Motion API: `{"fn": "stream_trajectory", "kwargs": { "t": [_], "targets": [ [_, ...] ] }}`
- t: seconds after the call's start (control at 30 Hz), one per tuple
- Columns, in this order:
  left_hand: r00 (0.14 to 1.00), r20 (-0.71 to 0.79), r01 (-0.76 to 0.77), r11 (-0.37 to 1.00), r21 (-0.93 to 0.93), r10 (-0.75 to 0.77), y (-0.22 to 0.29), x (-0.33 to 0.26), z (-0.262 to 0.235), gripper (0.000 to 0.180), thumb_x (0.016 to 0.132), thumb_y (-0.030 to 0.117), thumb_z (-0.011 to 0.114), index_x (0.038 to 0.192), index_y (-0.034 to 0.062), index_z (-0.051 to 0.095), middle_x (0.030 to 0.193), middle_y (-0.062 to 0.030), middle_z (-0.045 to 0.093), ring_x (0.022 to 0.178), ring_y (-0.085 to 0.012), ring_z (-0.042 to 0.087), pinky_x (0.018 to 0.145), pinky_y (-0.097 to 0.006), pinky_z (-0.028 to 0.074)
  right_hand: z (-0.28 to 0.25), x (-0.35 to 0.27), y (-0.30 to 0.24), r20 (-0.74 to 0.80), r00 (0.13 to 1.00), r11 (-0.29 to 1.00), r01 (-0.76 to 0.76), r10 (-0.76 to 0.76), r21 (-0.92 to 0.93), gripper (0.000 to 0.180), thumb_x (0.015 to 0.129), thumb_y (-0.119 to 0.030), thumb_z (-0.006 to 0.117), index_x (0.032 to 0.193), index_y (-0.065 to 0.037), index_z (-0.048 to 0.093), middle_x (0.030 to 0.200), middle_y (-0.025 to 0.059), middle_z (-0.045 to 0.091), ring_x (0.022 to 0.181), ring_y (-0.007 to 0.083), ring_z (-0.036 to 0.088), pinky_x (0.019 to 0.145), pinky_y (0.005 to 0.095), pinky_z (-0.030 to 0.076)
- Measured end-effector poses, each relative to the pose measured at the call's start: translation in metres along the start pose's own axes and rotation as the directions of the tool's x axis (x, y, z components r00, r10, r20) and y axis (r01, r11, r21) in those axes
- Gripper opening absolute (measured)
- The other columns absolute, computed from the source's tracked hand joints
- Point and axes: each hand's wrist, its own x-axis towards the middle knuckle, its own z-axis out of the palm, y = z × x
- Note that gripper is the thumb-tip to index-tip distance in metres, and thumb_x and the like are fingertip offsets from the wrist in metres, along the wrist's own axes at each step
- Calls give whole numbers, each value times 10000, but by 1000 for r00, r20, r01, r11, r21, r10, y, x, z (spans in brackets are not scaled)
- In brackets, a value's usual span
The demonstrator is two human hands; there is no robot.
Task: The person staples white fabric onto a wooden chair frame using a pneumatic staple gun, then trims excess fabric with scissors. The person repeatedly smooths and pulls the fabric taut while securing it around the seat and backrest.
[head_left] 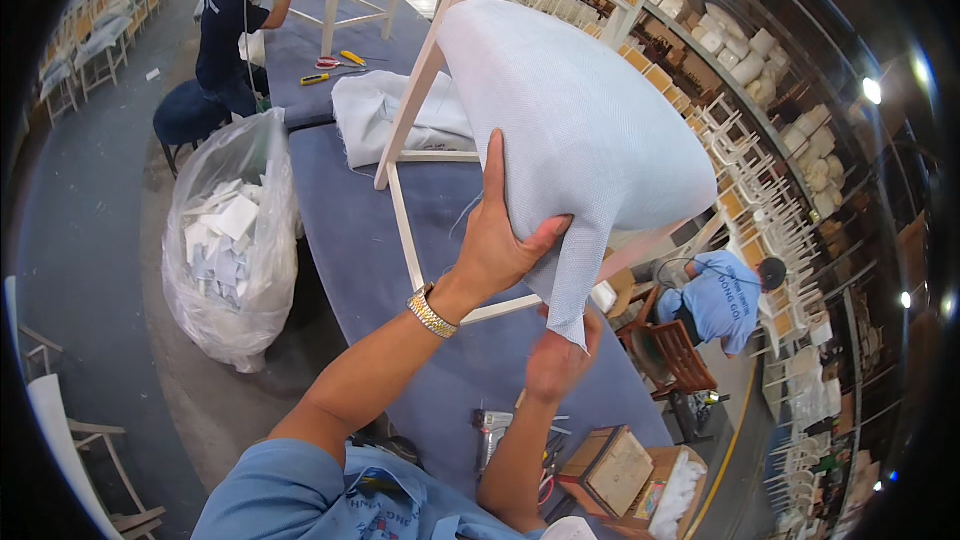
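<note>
A white-framed chair stands on the blue-covered table with its padded seat (pixel 590 110) tilted toward me, wrapped in pale blue-grey woven fabric. My left hand (pixel 505 240) clasps the seat's near corner, index finger stretched up along the side and thumb pressed on the front; its other fingers are mostly hidden. From that corner hangs a loose fabric flap (pixel 578 285) with a cut edge. Below it, my right hand (pixel 560 365) is closed at the flap's lower end, slightly blurred, its fingertips hidden behind the cloth. A watch (pixel 432 311) is on my left wrist.
A staple gun (pixel 492 435) and wooden boxes (pixel 612 470) lie near me. Folded cloth (pixel 370 110), red-handled scissors (pixel 328 63) and yellow cutters (pixel 352 57) are farther back. A scrap bag (pixel 230 250) stands left. Co-workers (pixel 225 35) (pixel 722 290) sit on both sides.
</note>
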Motion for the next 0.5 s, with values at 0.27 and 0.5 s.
{"fn": "stream_trajectory", "kwargs": {
  "t": [0.27,0.5],
  "targets": [
    [996,-39,-71,995,63,74,-7,-4,9,1147,878,488,747,1614,90,-38,1350,-379,534,1148,-469,644,983,-459,520,-30,-30,-35,-22,941,926,-335,336,-173,590,1008,-475,532,1277,49,541,1218,187,620,1128,263,600,961,417,481],
    [999,-29,-19,1000,8,19,-9,-3,0,1169,863,473,772,1613,79,-34,1375,-380,510,1199,-478,610,1006,-457,503,26,58,-50,260,930,844,-88,260,-529,714,946,-599,607,1214,63,616,1174,158,642,1072,242,599,959,366,442]
  ]
}}
